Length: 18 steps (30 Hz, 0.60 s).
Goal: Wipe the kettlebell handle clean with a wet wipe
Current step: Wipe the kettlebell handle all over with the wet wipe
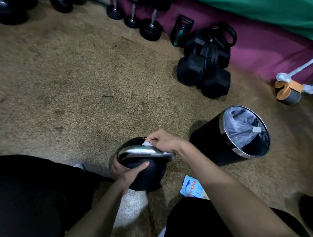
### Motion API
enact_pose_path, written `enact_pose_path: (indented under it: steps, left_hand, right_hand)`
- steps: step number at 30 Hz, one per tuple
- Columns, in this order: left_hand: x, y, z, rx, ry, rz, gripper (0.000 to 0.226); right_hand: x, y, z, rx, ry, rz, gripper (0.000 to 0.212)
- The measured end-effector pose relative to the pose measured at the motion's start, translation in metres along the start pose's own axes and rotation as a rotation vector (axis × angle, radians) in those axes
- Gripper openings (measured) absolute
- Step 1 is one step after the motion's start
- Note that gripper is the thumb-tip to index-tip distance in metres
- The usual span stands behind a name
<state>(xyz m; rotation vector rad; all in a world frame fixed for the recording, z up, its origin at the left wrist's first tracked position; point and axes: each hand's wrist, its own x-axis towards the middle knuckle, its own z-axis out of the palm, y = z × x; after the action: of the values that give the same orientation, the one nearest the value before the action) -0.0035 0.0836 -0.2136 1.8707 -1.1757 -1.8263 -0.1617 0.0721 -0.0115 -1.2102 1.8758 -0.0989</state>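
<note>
Black round kettlebell (pixel 155 177) sits on speckled brown floor (pixel 78 91); its shiny steel handle (pixel 141 152) runs left-right. Right hand (pixel 162 141), nearer, fingers pinching white wet wipe (pixel 146 143) vs handle's far side. Left hand (pixel 125 172) grips body. Unwiped length prob. lies leftward.

Dim gym room. Speckled tan floor (pixel 74 91) spreads around the grip. Far beyond it, a magenta wall (pixel 258 44) under a green band (pixel 239 6), round dumbbells (pixel 151 29) standing on end against it, black hex dumbbells (pixel 191 70) piled nearby. Just right of the grip, a black plastic-lined bin (pixel 207 140)
</note>
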Motion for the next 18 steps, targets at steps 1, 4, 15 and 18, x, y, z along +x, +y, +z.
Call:
enact_pose_path:
  steps: [1, 4, 15, 18]
  left_hand:
    - [-0.002, 0.002, 0.000, -0.006, -0.006, 0.006, 0.185]
    - [-0.010, 0.009, -0.002, -0.010, -0.012, 0.007, 0.176]
    - [-0.018, 0.018, -0.004, 0.048, -0.006, -0.014, 0.175]
    - [-0.018, 0.017, -0.005, 0.041, -0.003, -0.002, 0.177]
  right_hand:
    - [-0.001, 0.003, 0.001, 0.065, 0.030, -0.010, 0.026]
    - [-0.003, 0.011, 0.000, 0.151, 0.077, 0.027, 0.023]
    - [0.002, -0.012, 0.000, -0.008, -0.054, 0.111, 0.034]
    - [-0.008, -0.007, -0.008, 0.037, -0.014, 0.053, 0.028]
